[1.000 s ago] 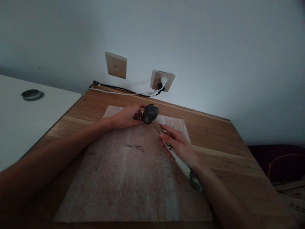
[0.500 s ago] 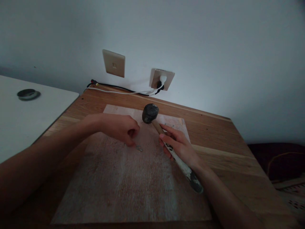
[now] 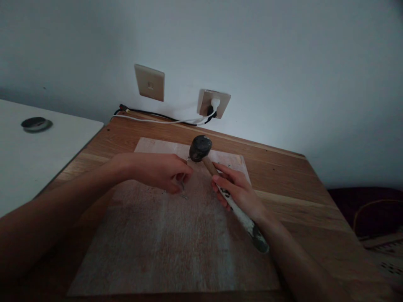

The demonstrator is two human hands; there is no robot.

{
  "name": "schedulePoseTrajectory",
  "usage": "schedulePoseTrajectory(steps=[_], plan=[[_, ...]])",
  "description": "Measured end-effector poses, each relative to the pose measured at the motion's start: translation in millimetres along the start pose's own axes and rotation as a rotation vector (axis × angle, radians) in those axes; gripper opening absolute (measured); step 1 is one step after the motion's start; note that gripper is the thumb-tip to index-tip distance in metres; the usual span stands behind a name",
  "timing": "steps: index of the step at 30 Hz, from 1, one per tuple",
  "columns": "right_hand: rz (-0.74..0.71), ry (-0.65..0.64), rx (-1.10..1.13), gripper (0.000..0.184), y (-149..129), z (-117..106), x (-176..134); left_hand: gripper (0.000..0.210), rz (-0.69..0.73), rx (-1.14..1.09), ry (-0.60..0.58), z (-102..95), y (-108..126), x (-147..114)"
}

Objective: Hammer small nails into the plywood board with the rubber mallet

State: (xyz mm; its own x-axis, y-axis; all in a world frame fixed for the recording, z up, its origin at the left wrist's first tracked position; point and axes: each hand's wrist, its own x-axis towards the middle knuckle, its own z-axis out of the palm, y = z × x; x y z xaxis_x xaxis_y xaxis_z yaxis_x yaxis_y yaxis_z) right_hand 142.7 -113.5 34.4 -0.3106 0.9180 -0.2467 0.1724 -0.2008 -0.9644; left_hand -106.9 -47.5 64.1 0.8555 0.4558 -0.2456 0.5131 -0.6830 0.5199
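Observation:
My right hand [image 3: 236, 186] is wrapped round the painted, worn handle of a rubber mallet [image 3: 200, 147], whose black head points toward the wall. Over the middle of a thin wooden board [image 3: 176, 247], my left hand [image 3: 160, 172] is closed, with a thin metal nail [image 3: 183, 183] between its thumb and curled fingers. Just below those fingertips lie more small nails [image 3: 184, 196] on the board. A few other small metal bits [image 3: 219, 164] show beside the right fingers, partly hidden.
The board lies on a wooden table [image 3: 283, 184] against the wall. Cables [image 3: 157, 121] run along its back edge to a socket [image 3: 214, 104], left of which is another wall plate [image 3: 149, 82]. A round dark object [image 3: 35, 123] sits on a white surface [image 3: 63, 147] at left.
My left hand has shifted slightly right, and a nail now shows between its thumb and fingers. The mallet in my right hand has barely moved.

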Motion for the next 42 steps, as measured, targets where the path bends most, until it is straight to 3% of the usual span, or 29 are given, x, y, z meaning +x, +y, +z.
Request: schedulePoseTrajectory(steps=[4, 12, 18, 24, 29, 34, 38, 42], plan=[[0.001, 0.011, 0.002, 0.059, -0.5, 0.5, -0.5, 0.023, 0.089, 0.007, -0.05, 9.9, 6.1, 4.9], [0.011, -0.007, 0.006, 0.061, 0.0, -0.6, -1.8, 0.019, 0.005, 0.124, 0.115, 18.3, -2.3, 15.3], [0.012, 0.017, 0.01, 0.059, 1.0, 0.0, -2.8, 0.012, 0.095, 0.233, 0.211, 26.1, -13.1, 19.5], [-0.048, 0.025, 0.052, 0.05, 1.9, 1.0, -3.1, 0.014, 0.006, 0.149, 0.233, 5.3, -34.1, 8.6], [-0.008, -0.01, 0.016, 0.055, -1.2, 5.8, 1.7, 0.018, 0.029, -0.092, 0.464, -11.4, -76.2, 6.4], [-0.004, -0.035, 0.003, 0.047, -10.9, 10.3, 9.4, 0.022, -0.049, -0.286, 0.687, 11.5, -92.5, 12.6], [-0.001, 0.002, 0.041, 0.048, -20.5, 10.4, 17.9, 0.018, -0.075, -0.246, 0.682, 28.1, -85.5, 10.4], [-0.026, 0.066, 0.075, 0.047, -25.2, 12.7, 25.0, 0.015, -0.044, -0.233, 0.676, 30.9, -80.1, 7.5]])
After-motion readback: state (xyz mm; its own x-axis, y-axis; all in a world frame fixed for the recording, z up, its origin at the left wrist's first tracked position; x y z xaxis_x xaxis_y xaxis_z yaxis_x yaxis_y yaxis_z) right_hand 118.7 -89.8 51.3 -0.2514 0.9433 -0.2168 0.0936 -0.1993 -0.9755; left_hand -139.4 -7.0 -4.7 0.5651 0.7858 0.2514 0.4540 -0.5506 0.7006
